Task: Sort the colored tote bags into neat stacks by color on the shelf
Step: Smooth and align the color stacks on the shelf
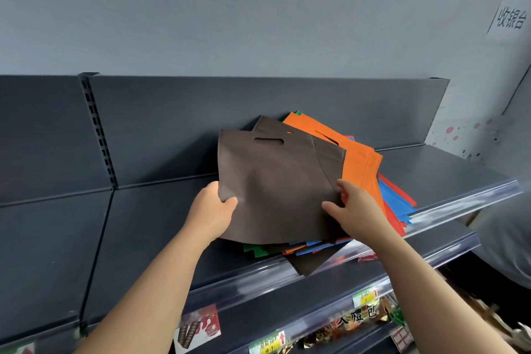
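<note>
Two hands, left hand point(214, 207) and right hand point(353, 205), pinch a flat brown non-woven tote bag point(275, 184) with a slot handle above the mixed-colour bag pile point(393, 198).

A brown non-woven tote bag point(275, 181) with a slot handle is sitting uppermost over a mixed pile, with the left hand point(212, 210) gripping its lower left corner and the right hand point(356, 207) pinching its right edge. A second brown bag point(270, 125) is peeking out behind it. An orange bag point(359, 164) is lying fanned to the right, over blue bags point(393, 201) and red bags point(395, 223). Green bags point(253, 250) are showing at the front. Another brown bag point(310, 263) is hanging over the lip of the dark grey shelf point(161, 224).
</note>
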The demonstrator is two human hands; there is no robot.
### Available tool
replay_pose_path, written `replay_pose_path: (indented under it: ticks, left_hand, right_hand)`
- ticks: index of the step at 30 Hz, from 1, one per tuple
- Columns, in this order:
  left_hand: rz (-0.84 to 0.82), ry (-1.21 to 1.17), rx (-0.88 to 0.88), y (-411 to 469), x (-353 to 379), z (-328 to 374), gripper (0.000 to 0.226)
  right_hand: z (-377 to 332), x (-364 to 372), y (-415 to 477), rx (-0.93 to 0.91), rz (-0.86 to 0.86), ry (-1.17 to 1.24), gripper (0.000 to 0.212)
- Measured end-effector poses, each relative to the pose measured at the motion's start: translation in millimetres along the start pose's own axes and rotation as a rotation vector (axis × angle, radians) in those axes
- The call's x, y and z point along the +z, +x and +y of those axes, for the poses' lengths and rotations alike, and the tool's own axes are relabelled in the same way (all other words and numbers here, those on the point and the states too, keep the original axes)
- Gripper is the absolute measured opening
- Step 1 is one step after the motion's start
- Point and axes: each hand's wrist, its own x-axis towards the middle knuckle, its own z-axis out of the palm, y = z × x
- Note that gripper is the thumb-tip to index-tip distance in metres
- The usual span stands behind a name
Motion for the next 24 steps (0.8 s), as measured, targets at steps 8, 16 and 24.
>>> replay_pose_path:
  ticks: [8, 16, 24]
  left_hand:
    - [0.084, 0.026, -0.048, -9, -16, -13, 0.045]
    - [-0.021, -0.108, -0.03, -18, -48, -34, 0.007]
    - [0.164, -0.141, -0.125, -23, -97, -74, 0.037]
  right_hand:
    - [-9, 13, -4, 0.172, 0.039, -0.159, 0.041]
    - [-36, 38, -18, 0.142, 0.035, 0.01, 0.06]
    - [-78, 73, -51, 0.234, 0.129, 0.058, 0.055]
